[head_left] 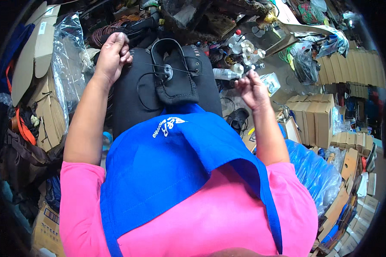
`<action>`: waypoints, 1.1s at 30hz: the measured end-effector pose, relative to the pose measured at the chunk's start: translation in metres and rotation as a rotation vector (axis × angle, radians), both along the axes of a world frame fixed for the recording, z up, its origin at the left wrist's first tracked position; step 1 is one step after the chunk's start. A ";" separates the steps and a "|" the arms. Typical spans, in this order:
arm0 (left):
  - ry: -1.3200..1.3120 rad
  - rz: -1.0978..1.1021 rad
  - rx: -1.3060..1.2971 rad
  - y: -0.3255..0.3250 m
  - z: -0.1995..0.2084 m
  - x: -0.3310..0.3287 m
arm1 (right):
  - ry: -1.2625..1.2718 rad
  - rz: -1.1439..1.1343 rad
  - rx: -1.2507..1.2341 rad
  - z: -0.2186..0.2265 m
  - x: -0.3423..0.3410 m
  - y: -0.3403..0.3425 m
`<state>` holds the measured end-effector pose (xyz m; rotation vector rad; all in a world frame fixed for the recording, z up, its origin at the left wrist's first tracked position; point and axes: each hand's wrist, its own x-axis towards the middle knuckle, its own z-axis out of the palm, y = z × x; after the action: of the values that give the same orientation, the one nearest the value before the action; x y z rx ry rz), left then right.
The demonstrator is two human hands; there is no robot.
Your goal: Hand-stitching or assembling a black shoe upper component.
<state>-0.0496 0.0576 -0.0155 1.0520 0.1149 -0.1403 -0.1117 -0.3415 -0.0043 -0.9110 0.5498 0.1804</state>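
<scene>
A black shoe upper (176,92) rests on my lap, with a stitched seam around its near end. A small silver-grey piece (168,72) sits at its middle; what it is I cannot tell. From there a black cord (138,88) loops out to the left. A thin dark thread (210,75) stretches across the shoe upper between my hands. My left hand (114,58) is closed in a pinch on the thread, raised left of the shoe. Out to the right, my right hand (254,90) also has its fingers closed, at the thread's other end.
White and clear bottles (227,74) stand in a cluster beyond my right hand. Cardboard boxes (311,115) are stacked at the right, near a blue plastic-wrapped bundle (315,167). On the left lean cardboard sheets (43,47) and clear plastic film (68,55). A blue apron (154,171) covers my front.
</scene>
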 end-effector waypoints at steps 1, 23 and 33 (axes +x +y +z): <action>-0.054 -0.097 0.116 0.000 0.008 -0.001 | -0.035 0.027 -0.052 0.013 -0.001 -0.001; -0.067 0.170 0.838 0.117 0.004 -0.047 | -0.654 0.302 -0.759 0.156 0.067 0.040; -0.832 -0.284 1.416 -0.061 0.046 -0.038 | -0.845 0.251 -1.017 0.166 0.110 0.037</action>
<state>-0.0878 -0.0038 0.0305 2.4462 -0.8126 0.1777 -0.0015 -0.3047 0.1620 -1.9039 -0.3322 -0.2977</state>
